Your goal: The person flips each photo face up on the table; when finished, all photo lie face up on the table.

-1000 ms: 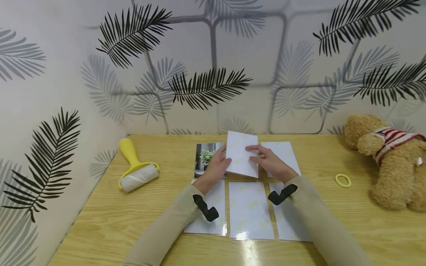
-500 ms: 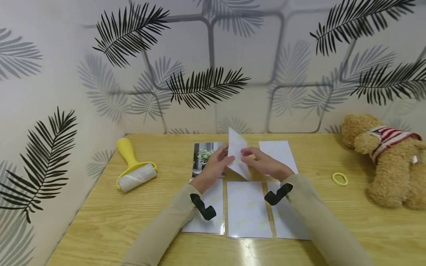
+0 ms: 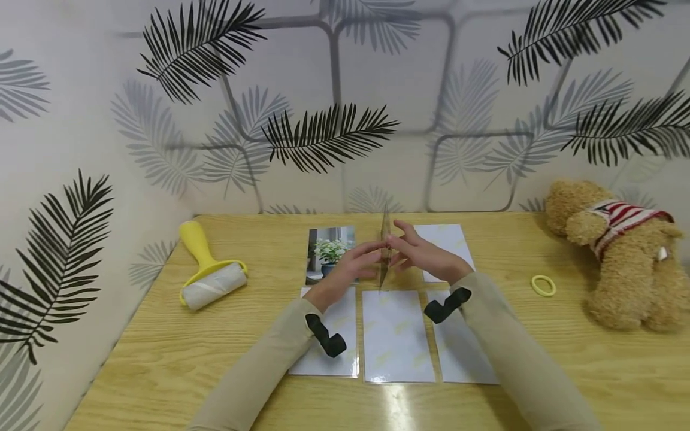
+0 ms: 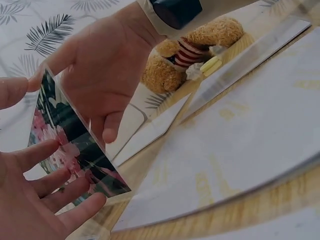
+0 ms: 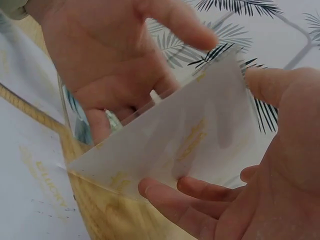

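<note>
Between my two hands stands a photo print (image 4: 75, 145), nearly edge-on in the head view. Pink flowers on dark leaves fill one face; the other is white backing (image 5: 185, 145) with yellow lettering. My left hand (image 3: 345, 266) holds it from the picture side, fingers spread over the flowers. From the backing side my right hand (image 3: 428, 257) holds it, thumb near one corner and fingertips along the lower edge. A print of a white-flowered plant (image 3: 329, 254) lies picture up beside my left hand. Several prints, such as the middle front print (image 3: 398, 335), lie white side up.
The wooden table (image 3: 226, 353) meets a leaf-patterned wall behind. At the left lies a yellow-handled lint roller (image 3: 210, 266). A yellow ring (image 3: 543, 285) and a teddy bear (image 3: 625, 257) in a striped top lie at the right.
The print in my hands has turned from its white face towards me to nearly edge-on. My right hand's fingers have shifted along it. The other prints stay where they were.
</note>
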`<state>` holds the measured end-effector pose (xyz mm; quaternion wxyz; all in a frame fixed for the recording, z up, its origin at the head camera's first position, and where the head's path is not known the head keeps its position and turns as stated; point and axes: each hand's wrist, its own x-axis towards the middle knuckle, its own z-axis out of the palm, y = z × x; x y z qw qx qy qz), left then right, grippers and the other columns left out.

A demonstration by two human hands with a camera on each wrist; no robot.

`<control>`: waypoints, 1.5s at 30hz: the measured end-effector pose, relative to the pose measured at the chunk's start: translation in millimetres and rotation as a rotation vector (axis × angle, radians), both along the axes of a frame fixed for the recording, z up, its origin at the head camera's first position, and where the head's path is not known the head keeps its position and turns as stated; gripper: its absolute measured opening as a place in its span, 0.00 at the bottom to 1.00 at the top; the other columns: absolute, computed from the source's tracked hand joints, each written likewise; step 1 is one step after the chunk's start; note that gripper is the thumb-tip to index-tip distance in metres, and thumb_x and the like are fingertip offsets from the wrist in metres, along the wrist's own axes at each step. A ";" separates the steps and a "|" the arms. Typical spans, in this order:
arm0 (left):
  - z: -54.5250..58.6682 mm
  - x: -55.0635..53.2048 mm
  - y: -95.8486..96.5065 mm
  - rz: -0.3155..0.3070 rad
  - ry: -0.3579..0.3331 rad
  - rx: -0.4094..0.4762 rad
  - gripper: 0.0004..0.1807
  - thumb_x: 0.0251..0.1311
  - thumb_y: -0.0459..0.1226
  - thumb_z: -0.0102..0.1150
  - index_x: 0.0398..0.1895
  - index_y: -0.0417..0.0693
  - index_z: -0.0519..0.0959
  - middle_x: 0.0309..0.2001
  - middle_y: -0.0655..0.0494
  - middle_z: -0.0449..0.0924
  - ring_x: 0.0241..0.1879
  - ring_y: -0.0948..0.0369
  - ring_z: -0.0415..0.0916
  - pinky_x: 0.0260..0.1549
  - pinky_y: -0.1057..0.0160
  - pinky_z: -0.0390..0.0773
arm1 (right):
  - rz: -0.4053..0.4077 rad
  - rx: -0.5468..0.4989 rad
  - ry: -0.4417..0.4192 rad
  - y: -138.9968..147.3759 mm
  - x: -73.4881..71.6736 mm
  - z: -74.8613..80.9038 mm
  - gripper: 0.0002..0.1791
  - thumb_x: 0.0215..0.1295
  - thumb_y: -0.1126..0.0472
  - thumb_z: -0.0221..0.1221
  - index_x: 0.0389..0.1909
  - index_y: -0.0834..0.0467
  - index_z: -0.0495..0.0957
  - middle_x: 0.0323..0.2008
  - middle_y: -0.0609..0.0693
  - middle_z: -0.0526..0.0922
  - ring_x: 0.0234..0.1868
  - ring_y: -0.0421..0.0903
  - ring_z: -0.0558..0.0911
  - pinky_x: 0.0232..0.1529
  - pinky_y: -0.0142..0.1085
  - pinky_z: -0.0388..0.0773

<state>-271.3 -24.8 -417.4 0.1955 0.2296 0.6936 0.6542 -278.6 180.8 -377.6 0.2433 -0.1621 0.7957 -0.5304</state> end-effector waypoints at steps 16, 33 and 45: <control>-8.9 -1.3 0.2 -0.075 0.286 -0.259 0.21 0.67 0.32 0.53 0.63 0.39 0.71 0.73 0.47 0.57 0.74 0.51 0.49 0.68 0.47 0.58 | -0.043 0.193 0.174 20.7 0.5 2.9 0.37 0.73 0.61 0.47 0.75 0.61 0.38 0.53 0.67 0.77 0.34 0.52 0.80 0.46 0.47 0.76; -4.6 4.9 -1.5 -0.089 0.663 -0.756 0.17 0.66 0.31 0.53 0.56 0.48 0.79 0.68 0.50 0.67 0.70 0.52 0.59 0.65 0.41 0.52 | -0.047 0.431 0.236 24.2 -12.9 -16.0 0.28 0.66 0.67 0.55 0.68 0.64 0.63 0.23 0.51 0.76 0.15 0.41 0.71 0.24 0.33 0.71; 0.0 2.4 -6.9 -0.150 0.658 -0.807 0.18 0.70 0.35 0.49 0.60 0.45 0.76 0.70 0.47 0.63 0.72 0.51 0.56 0.69 0.41 0.49 | -0.053 0.548 0.366 16.5 -23.1 -22.9 0.26 0.61 0.63 0.58 0.62 0.63 0.71 0.24 0.52 0.80 0.22 0.41 0.71 0.25 0.32 0.66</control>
